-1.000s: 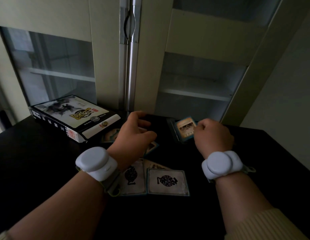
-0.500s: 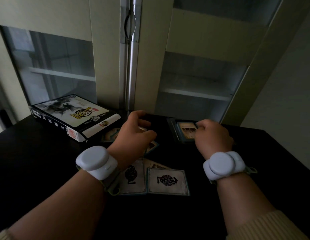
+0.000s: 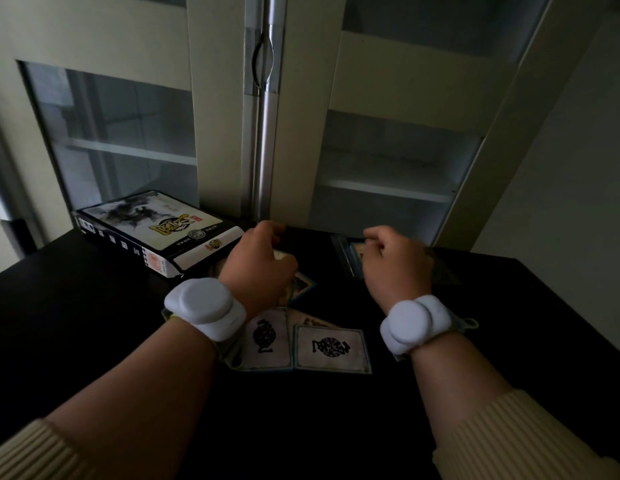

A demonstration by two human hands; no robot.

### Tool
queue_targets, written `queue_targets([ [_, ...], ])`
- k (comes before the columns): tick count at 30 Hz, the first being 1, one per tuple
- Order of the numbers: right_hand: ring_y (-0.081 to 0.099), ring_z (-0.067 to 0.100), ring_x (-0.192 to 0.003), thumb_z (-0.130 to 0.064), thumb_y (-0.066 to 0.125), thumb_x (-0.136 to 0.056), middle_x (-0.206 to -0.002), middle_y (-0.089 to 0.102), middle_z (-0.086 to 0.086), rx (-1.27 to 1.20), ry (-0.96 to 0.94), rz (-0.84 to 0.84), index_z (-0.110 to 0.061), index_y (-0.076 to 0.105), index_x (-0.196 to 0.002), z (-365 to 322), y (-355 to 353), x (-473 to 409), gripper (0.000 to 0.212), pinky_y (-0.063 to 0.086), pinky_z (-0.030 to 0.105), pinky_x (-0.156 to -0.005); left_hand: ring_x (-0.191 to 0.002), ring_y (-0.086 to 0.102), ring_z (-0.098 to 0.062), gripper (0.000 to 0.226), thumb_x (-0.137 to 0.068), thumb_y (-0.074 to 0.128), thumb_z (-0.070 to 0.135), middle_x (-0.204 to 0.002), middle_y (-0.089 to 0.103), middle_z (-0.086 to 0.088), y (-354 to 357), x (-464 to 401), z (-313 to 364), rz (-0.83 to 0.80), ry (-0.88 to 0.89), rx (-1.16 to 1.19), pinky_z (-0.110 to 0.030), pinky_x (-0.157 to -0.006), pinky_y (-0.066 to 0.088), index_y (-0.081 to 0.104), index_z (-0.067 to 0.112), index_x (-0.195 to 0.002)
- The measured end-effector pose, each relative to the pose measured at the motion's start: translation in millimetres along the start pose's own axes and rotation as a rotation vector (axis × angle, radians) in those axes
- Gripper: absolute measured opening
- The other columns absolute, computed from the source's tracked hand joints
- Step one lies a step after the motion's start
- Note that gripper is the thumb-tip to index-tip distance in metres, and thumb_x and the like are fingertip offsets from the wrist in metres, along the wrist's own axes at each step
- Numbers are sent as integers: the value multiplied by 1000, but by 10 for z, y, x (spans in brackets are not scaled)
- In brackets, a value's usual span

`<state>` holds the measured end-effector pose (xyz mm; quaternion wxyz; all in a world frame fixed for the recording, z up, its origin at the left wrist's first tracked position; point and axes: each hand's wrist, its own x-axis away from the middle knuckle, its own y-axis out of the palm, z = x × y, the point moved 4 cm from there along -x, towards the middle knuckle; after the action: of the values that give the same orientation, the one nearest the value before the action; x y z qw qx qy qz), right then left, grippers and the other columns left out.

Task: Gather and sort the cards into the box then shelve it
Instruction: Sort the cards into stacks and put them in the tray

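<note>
right hand [image 3: 397,268]: fingers curled over dark tray of blue-bordered cards [image 3: 346,252] — grip on anything unclear
left hand [image 3: 258,268]: fingers curled, contents hidden
face-down pale square cards [image 3: 331,348]: between wrists, toward the body — roughly equidistant

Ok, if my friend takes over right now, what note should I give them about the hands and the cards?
Left hand: fingers curled over cards near the box; whether it grips one is hidden.
Right hand: fingers curled at the stack of cards at the back of the black table; grip unclear.
Game box: lying flat at back left, looks closed.
Two face-down cards lie side by side near the wrists, and another card shows beside the left hand.
Done: nothing boxed yet.
Left: gather all cards, box them, shelve the box in the cabinet.
</note>
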<state>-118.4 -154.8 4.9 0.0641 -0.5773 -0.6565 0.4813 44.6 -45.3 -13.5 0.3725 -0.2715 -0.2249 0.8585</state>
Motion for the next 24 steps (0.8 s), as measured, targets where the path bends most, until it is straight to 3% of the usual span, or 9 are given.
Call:
queue_targets([
  [5, 52, 24, -115, -29, 58, -89, -121, 63, 5, -165, -221, -183, -20, 60, -123, -230, -4, 236, 36, 42, 36, -98, -126, 41, -30, 54, -89, 50, 45, -138, 43, -10, -103, -21, -128, -162, 8, -439, -41, -103, 37, 41, 20, -137],
  [10, 30, 15, -137, -55, 58, -83, -150, 32, 0, -81, -402, -543, -24, 38, -142, -280, 180, 725, 70, 22, 21, -107, -142, 21, -26, 70, -87, 30, 67, -154, 26, -5, -87, 154, -376, -328, -81, -590, -45, -114, 21, 31, 25, -143],
  [14, 29, 19, -138, -73, 52, -70, -153, 25, -5, 99, -438, -603, -33, 26, -144, -245, 293, 878, 87, 27, 35, -112, -142, 24, -21, 68, -88, 23, 67, -153, 29, -1, 74, 377, -256, -357, 56, -600, -41, -113, 19, 35, 26, -141],
  [16, 32, 19, -137, -78, 46, -62, -150, 29, -8, 96, -411, -552, -38, 25, -142, -248, 285, 855, 92, 31, 38, -111, -135, 38, -20, 58, -91, 31, 60, -144, 45, -2, 58, 460, -140, -388, 62, -266, -39, -112, 28, 45, 26, -135],
  [18, 21, 20, -143, -84, 39, -56, -156, 20, -4, 148, -359, -568, -38, 12, -146, -199, 320, 824, 104, 23, 40, -115, -127, 48, -20, 57, -88, 37, 60, -136, 53, -4, -63, 495, -72, -377, -6, 30, -39, -108, 36, 48, 26, -133],
  [19, 13, 20, -146, -87, 36, -55, -159, 13, -2, 195, -332, -599, -38, 4, -147, -163, 348, 810, 109, 18, 42, -116, -127, 47, -21, 63, -86, 36, 63, -137, 51, -5, -121, 494, -77, -355, -24, 29, -40, -108, 36, 45, 25, -136],
  [21, 4, 23, -147, -89, 34, -57, -160, 3, -1, 269, -291, -666, -40, -4, -147, -127, 410, 783, 109, 11, 45, -116, -134, 38, -23, 80, -79, 28, 72, -146, 40, -7, -184, 509, -136, -361, -36, -239, -41, -112, 28, 32, 24, -143],
  [23, 4, 27, -147, -86, 36, -65, -161, 4, -3, 286, -284, -704, -39, -3, -147, -175, 467, 770, 102, 9, 48, -114, -140, 27, -23, 96, -68, 19, 78, -152, 30, -6, -161, 571, -165, -429, -32, -469, -41, -115, 18, 23, 22, -147],
  [24, 10, 27, -146, -82, 39, -69, -160, 10, -3, 259, -313, -693, -38, 4, -148, -240, 484, 774, 98, 12, 47, -114, -141, 26, -21, 103, -62, 18, 80, -153, 29, -5, -140, 604, -157, -451, -15, -468, -40, -116, 16, 22, 22, -147],
])
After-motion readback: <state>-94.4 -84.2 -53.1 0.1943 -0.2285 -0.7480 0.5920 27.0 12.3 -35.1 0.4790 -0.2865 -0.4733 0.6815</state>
